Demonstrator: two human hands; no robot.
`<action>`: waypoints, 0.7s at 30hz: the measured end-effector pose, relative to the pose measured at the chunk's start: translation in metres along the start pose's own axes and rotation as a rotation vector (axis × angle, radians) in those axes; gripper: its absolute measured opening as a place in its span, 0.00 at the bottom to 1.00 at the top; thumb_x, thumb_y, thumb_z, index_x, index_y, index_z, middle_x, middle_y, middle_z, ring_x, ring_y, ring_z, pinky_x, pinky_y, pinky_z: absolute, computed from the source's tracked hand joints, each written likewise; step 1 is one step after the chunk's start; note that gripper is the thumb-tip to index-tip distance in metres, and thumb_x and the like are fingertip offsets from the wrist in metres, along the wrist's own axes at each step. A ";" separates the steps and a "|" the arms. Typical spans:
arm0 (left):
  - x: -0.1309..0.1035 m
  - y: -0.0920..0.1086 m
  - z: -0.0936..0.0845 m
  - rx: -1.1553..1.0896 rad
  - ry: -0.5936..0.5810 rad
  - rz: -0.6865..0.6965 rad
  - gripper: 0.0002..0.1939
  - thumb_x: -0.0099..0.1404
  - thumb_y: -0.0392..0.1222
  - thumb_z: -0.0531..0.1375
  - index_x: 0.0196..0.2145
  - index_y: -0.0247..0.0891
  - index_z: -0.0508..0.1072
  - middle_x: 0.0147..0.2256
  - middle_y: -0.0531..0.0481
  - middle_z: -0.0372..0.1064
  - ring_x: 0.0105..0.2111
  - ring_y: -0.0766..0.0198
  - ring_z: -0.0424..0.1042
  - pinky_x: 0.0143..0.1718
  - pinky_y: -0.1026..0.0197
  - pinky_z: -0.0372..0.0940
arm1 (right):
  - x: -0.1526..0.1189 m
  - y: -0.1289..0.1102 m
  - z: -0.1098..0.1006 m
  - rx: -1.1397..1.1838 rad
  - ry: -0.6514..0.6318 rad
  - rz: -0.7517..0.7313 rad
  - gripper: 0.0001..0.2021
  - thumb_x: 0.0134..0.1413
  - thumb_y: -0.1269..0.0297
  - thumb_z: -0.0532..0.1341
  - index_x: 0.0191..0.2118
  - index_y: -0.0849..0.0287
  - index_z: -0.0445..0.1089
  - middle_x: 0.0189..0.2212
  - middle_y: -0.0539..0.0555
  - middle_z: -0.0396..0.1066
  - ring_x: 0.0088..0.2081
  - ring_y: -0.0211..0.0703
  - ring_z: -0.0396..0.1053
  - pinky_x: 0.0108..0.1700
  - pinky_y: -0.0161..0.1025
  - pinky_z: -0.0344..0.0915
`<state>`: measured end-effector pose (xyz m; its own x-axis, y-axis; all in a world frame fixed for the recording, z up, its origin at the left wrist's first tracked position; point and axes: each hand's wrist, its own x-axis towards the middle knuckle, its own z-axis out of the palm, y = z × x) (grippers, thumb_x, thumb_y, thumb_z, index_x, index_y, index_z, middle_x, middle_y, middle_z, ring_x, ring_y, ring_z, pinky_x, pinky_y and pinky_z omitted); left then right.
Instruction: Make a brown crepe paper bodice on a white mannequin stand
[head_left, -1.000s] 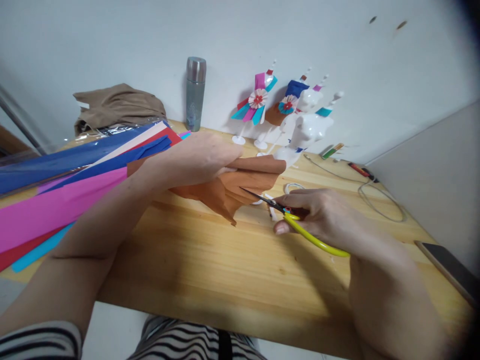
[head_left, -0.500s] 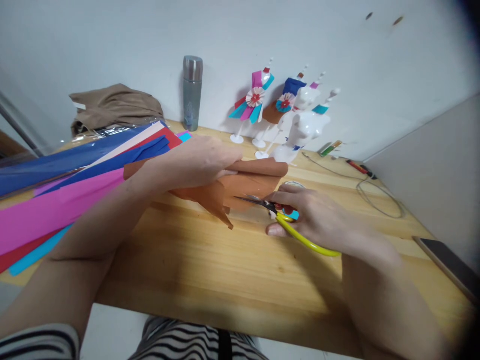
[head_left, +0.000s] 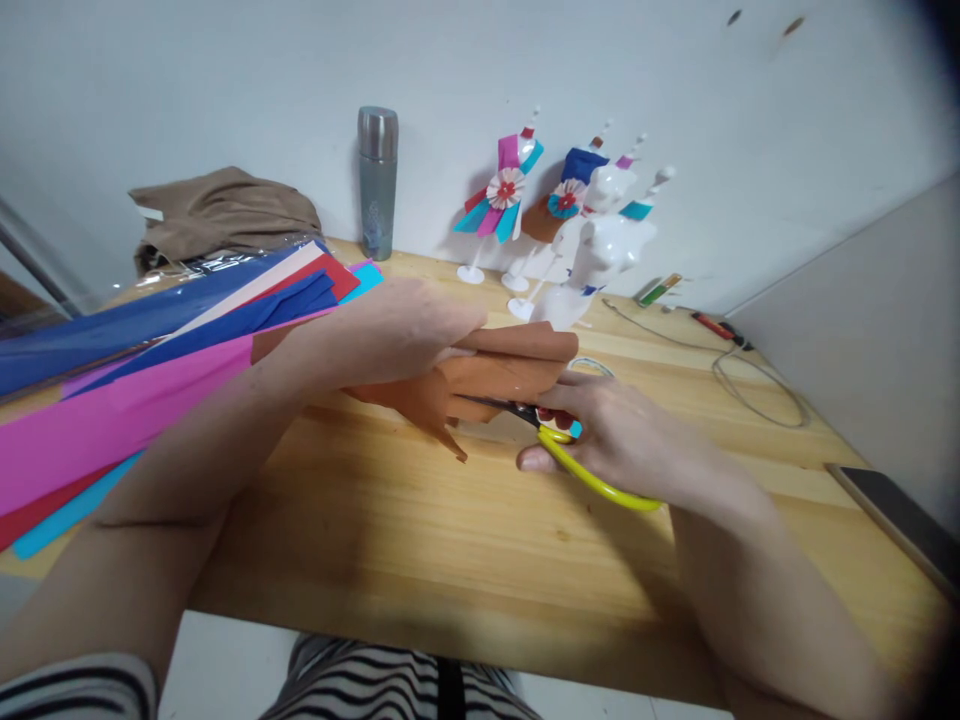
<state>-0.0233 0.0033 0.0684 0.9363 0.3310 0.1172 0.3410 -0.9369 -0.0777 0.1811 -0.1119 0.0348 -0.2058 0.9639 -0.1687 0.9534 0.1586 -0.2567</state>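
Observation:
My left hand [head_left: 412, 325] grips a folded sheet of brown crepe paper [head_left: 517, 372] from above, its fingertips hidden in the folds. A thin torn corner of the sheet hangs down toward the wood. In my right hand [head_left: 619, 425] is a pair of scissors [head_left: 600, 482] with yellow handles and dark blades. The blades point left at the lower edge of the brown paper, just below the folded part. Whether they touch the paper I cannot tell. Behind the scissors, a small red, white and turquoise piece [head_left: 561, 422] is partly covered by my right hand.
Coloured paper strips [head_left: 112, 400] lie at left, before a brown cloth [head_left: 232, 215]. A flask [head_left: 378, 185] and small white mannequins [head_left: 600, 255] in paper outfits stand along the wall. A cable [head_left: 724, 385] and phone [head_left: 892, 520] lie on the wooden table [head_left: 420, 570] at right.
My right hand and the scissors have shifted slightly left, bringing the blades farther along the brown paper's lower edge. My left hand stays on the paper, and the camera view has moved a little.

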 end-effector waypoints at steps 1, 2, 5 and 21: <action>0.001 0.002 -0.003 0.034 -0.058 -0.015 0.16 0.54 0.54 0.68 0.31 0.40 0.74 0.25 0.50 0.70 0.21 0.64 0.59 0.23 0.59 0.50 | 0.001 -0.001 0.001 0.005 0.013 0.005 0.20 0.58 0.43 0.61 0.34 0.58 0.72 0.31 0.57 0.73 0.30 0.47 0.66 0.33 0.40 0.55; 0.002 0.005 -0.005 0.063 -0.105 -0.031 0.16 0.54 0.54 0.68 0.32 0.39 0.73 0.25 0.50 0.70 0.21 0.64 0.59 0.23 0.59 0.50 | 0.001 -0.001 0.002 0.015 0.027 0.009 0.21 0.58 0.42 0.61 0.31 0.57 0.69 0.27 0.54 0.70 0.27 0.44 0.62 0.32 0.39 0.53; 0.003 0.009 -0.010 0.094 -0.131 -0.061 0.14 0.56 0.51 0.67 0.33 0.39 0.73 0.25 0.51 0.68 0.21 0.65 0.57 0.23 0.60 0.48 | 0.002 -0.001 0.004 0.054 0.058 0.010 0.23 0.57 0.41 0.60 0.25 0.56 0.61 0.22 0.50 0.62 0.24 0.39 0.53 0.30 0.38 0.49; -0.005 -0.005 -0.009 0.059 -0.057 -0.035 0.09 0.70 0.32 0.54 0.35 0.36 0.74 0.23 0.55 0.63 0.20 0.67 0.54 0.26 0.62 0.48 | -0.001 0.004 0.007 0.092 0.067 0.001 0.27 0.56 0.35 0.58 0.24 0.56 0.61 0.21 0.50 0.64 0.23 0.39 0.54 0.28 0.37 0.51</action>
<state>-0.0299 0.0053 0.0768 0.9265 0.3706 0.0645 0.3761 -0.9170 -0.1334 0.1832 -0.1133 0.0274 -0.1866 0.9767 -0.1056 0.9287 0.1403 -0.3434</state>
